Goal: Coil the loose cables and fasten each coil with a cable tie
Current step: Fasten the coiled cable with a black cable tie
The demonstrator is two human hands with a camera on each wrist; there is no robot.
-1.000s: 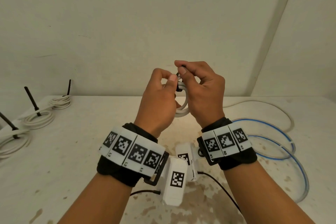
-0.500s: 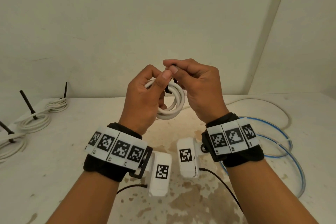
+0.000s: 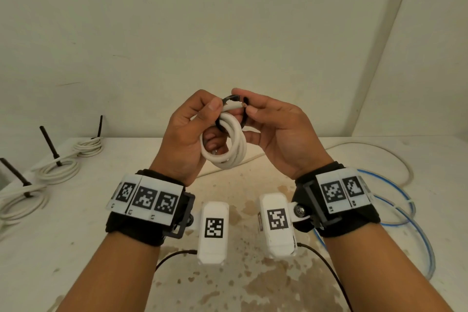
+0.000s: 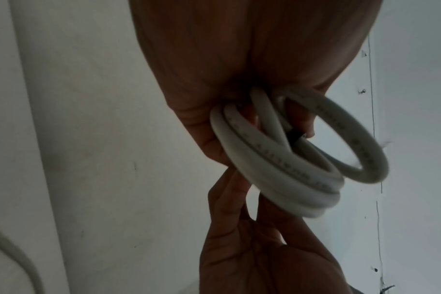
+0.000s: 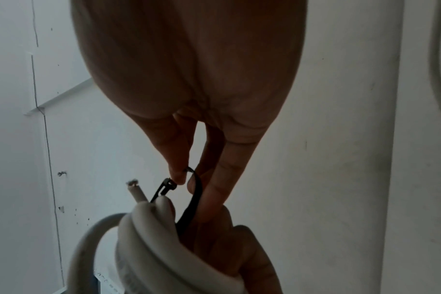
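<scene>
A small coil of white cable (image 3: 231, 145) is held up in the air above the table (image 3: 76, 248), between both hands and level with the far table edge. A black cable tie (image 3: 234, 109) loops loosely around the top of the coil, beside the cut end of the cable (image 5: 136, 191). The left hand (image 3: 187, 139) grips the coil, with its thumb on top and its fingers curled through the loops. The right hand (image 3: 276, 134) pinches the tie between thumb and forefinger close to the tie's head (image 5: 168, 186). On the left of the table lie three white coils (image 3: 57, 171), each already bound with a black tie whose tail sticks up. On the right, a loose white cable (image 3: 395, 157) and a loose blue cable (image 3: 402, 200) lie in wide curves.
</scene>
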